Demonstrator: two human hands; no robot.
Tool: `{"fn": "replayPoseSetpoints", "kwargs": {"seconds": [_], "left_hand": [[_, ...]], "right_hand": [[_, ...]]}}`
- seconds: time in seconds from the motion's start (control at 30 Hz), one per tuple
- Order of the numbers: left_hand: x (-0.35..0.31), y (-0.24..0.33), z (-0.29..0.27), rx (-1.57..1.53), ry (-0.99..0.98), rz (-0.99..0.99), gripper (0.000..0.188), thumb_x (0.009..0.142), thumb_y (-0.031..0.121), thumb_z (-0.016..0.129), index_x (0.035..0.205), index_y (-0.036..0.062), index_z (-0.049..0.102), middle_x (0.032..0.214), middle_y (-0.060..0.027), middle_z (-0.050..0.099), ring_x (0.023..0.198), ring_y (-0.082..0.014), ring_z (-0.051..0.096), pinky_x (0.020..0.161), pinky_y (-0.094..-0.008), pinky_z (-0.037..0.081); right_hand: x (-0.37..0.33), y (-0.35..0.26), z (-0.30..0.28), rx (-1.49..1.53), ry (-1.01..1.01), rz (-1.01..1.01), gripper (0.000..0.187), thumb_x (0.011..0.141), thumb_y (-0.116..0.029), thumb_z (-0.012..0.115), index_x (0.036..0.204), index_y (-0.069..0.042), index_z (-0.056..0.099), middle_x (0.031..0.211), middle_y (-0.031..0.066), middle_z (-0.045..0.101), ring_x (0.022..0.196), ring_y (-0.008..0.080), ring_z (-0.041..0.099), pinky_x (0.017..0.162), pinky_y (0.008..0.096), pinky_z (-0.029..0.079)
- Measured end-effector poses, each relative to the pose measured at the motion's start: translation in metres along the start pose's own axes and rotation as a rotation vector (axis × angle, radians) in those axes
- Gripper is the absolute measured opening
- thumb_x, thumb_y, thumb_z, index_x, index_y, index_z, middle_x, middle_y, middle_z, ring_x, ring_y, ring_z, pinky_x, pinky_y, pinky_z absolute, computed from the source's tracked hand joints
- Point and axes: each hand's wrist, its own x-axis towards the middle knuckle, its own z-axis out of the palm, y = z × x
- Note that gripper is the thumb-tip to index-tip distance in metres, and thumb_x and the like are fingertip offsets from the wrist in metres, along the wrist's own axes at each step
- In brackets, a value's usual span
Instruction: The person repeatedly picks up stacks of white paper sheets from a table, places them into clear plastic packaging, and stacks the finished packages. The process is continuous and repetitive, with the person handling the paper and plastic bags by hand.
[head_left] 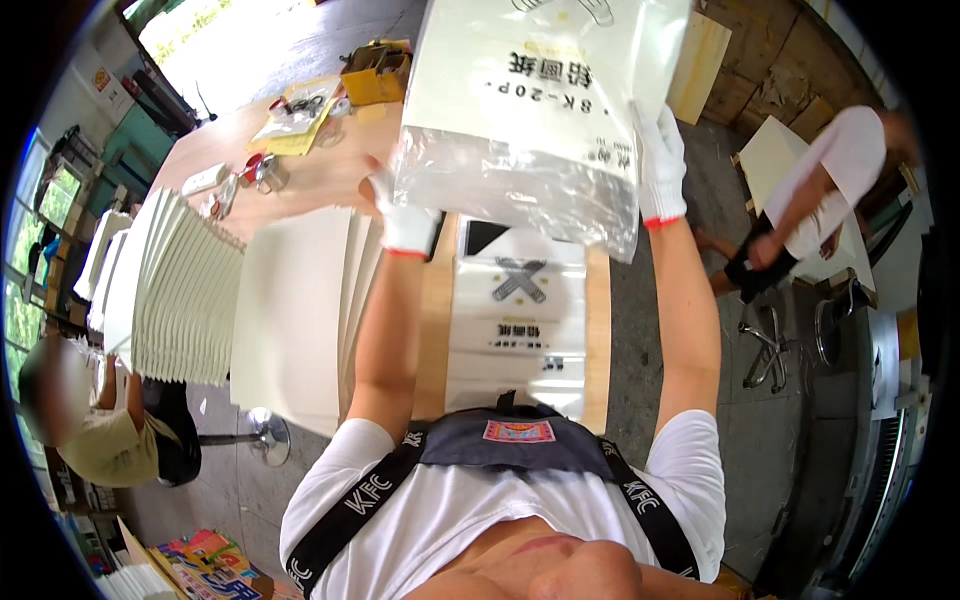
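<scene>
Both arms stretch forward, raising a clear plastic bag [520,150] with black print and a drawing on it. The bag's near end is crinkled and see-through. At its left edge is my left hand [400,208], in a white glove with a red cuff, the fingers partly blurred and behind the plastic. My right hand [662,170], gloved the same way, grips the right edge, fingers pointing away from me. Below, a second printed plastic bag [518,335] with a crossed-pencils drawing lies flat on the wooden table [433,350] in front of my body.
Left of my arm stand fanned stacks of white paper [290,310]. Farther back lie tape rolls [270,175], yellow sheets [295,135] and a yellow box [378,75]. One person [125,430] sits at left; another [820,190] is at right, near a wheeled stool [768,350].
</scene>
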Motion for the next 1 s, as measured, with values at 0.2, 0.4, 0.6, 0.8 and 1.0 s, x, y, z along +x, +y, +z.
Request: {"fn": "replayPoseSetpoints", "kwargs": {"seconds": [0.2, 0.4, 0.6, 0.8, 1.0], "left_hand": [[0.147, 0.019, -0.015, 0.847, 0.08, -0.047, 0.041, 0.095, 0.031, 0.058, 0.124, 0.001, 0.058, 0.104, -0.0064, 0.063, 0.089, -0.0137, 0.061, 0.08, -0.0288, 0.053], [0.199, -0.059, -0.166, 1.578, 0.386, -0.148, 0.035, 0.089, 0.021, 0.062, 0.12, 0.0059, 0.059, 0.094, -0.0055, 0.068, 0.081, -0.0163, 0.066, 0.071, -0.032, 0.053], [0.184, -0.102, -0.199, 1.449, 0.439, -0.353, 0.05, 0.084, 0.03, 0.066, 0.132, 0.0158, 0.059, 0.093, -0.0083, 0.071, 0.086, -0.0226, 0.065, 0.082, -0.0345, 0.048], [0.16, -0.091, -0.174, 1.682, 0.458, -0.288, 0.057, 0.086, 0.018, 0.059, 0.141, 0.0098, 0.046, 0.097, -0.0038, 0.07, 0.083, -0.0128, 0.062, 0.076, -0.0263, 0.047], [-0.014, -0.121, -0.13, 1.203, 0.41, 0.218, 0.058, 0.091, 0.004, 0.06, 0.144, 0.0098, 0.036, 0.127, -0.012, 0.057, 0.104, -0.0174, 0.06, 0.086, -0.0291, 0.049]], "right_hand": [[0.132, 0.068, -0.004, -0.073, -0.043, 0.011, 0.029, 0.092, -0.023, 0.068, 0.109, 0.0, 0.063, 0.096, 0.0001, 0.064, 0.085, 0.0065, 0.055, 0.076, 0.0233, 0.045], [0.174, 0.249, -0.076, -0.874, 0.021, 0.374, 0.043, 0.087, -0.041, 0.066, 0.097, 0.001, 0.07, 0.09, 0.0105, 0.069, 0.083, 0.0151, 0.06, 0.07, 0.0331, 0.046], [0.13, 0.319, -0.135, -0.769, 0.065, 0.594, 0.062, 0.084, -0.044, 0.066, 0.118, 0.008, 0.062, 0.102, 0.019, 0.069, 0.094, 0.0254, 0.065, 0.084, 0.0359, 0.048], [0.06, 0.23, -0.078, -0.386, 0.002, 0.693, 0.073, 0.081, -0.016, 0.073, 0.142, 0.005, 0.037, 0.099, 0.0148, 0.064, 0.088, 0.0191, 0.065, 0.066, 0.0303, 0.05], [-0.136, 0.135, -0.116, -0.174, -0.017, 0.916, 0.054, 0.091, -0.011, 0.065, 0.14, -0.002, 0.044, 0.097, 0.0122, 0.065, 0.067, 0.0133, 0.061, 0.054, 0.0248, 0.047]]}}
